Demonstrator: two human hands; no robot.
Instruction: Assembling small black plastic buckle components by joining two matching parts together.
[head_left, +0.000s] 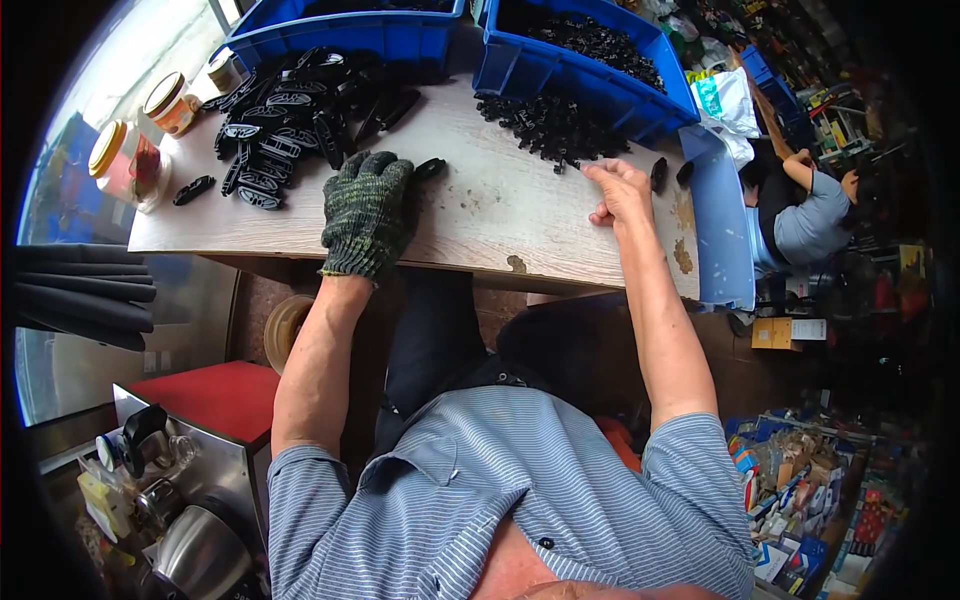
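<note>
My left hand (366, 215), in a dark green knitted glove, is closed at the front of a heap of black oval plastic parts (280, 125). One black oval plastic part (429, 169) pokes out at the glove's thumb side; the palm and the rest of the grip are hidden. My bare right hand (622, 192) pinches with thumb and forefinger at the near edge of a pile of small black plastic pieces (545, 125). A tiny dark piece shows at its fingertips.
Two blue bins (345, 38) (590, 75) stand along the table's far side. Lidded jars (128, 160) sit at the left. A single oval part (194, 190) lies near them. A blue panel (722, 220) borders the table's right edge. Another person (810, 210) is beyond it.
</note>
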